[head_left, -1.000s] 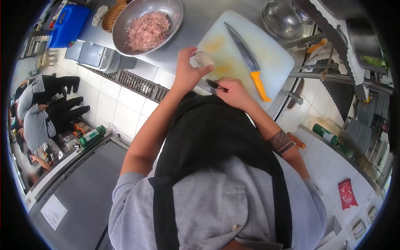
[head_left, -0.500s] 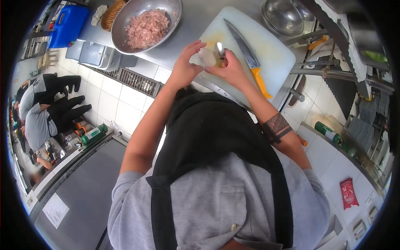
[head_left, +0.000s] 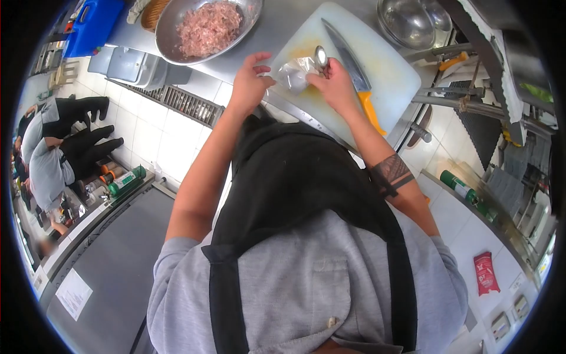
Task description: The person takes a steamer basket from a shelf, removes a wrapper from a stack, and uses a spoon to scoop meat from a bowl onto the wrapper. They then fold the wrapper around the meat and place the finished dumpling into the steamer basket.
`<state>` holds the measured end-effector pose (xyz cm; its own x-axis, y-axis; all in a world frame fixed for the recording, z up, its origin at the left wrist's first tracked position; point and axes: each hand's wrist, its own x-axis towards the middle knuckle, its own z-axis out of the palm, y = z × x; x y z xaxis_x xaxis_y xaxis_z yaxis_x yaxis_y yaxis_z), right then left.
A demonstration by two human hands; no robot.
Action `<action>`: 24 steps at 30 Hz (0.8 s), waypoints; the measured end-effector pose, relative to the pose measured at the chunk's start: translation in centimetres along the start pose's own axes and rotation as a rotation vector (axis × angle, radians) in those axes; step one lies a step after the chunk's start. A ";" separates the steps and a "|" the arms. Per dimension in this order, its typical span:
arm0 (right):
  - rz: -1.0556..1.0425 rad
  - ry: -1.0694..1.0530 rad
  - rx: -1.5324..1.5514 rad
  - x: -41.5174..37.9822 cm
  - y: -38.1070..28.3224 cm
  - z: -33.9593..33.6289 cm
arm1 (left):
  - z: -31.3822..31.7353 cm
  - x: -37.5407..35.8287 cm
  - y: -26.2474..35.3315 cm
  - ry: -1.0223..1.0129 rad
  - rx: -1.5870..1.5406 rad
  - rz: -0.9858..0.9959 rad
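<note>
Over the near left edge of a white cutting board (head_left: 389,88), my right hand (head_left: 336,88) grips a metal spoon (head_left: 321,55) and a clear plastic bag (head_left: 296,74). My left hand (head_left: 252,82) is to the left of the bag, its fingers apart and nothing visible in them. On the board, just right of my right hand, lies a large knife (head_left: 348,59) with a yellow handle. Beyond my left hand, a steel bowl (head_left: 250,23) holds pink ground meat (head_left: 209,28).
Steel bowls (head_left: 407,23) stand at the back right, near a metal rack (head_left: 454,97). A blue container (head_left: 94,26) and grey bins (head_left: 125,65) are at the left. Two people (head_left: 50,171) work farther left, beside a counter with a green bottle (head_left: 127,180).
My left hand has let go of the clear plastic and moved left, away from my right hand. The plastic now hangs spread out from my right hand, and the spoon is raised.
</note>
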<state>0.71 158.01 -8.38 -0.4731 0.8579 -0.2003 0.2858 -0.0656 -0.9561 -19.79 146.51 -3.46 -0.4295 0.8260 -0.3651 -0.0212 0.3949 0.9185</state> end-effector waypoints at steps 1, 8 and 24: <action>-0.010 -0.016 0.048 0.0 -0.3 -0.1 | -0.3 0.4 -0.1 -0.002 -0.003 -0.003; 0.018 -0.036 -0.179 0.6 -1.7 0.8 | -0.4 2.1 1.5 -0.047 0.387 0.190; 0.323 -0.450 0.264 3.5 -3.1 -3.1 | -2.4 5.0 -4.0 -0.477 -0.513 -0.305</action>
<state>0.68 162.82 -5.45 -0.7194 0.4777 -0.5043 0.2844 -0.4598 -0.8412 -23.99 148.08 -8.62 0.0970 0.8406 -0.5328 -0.5429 0.4934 0.6796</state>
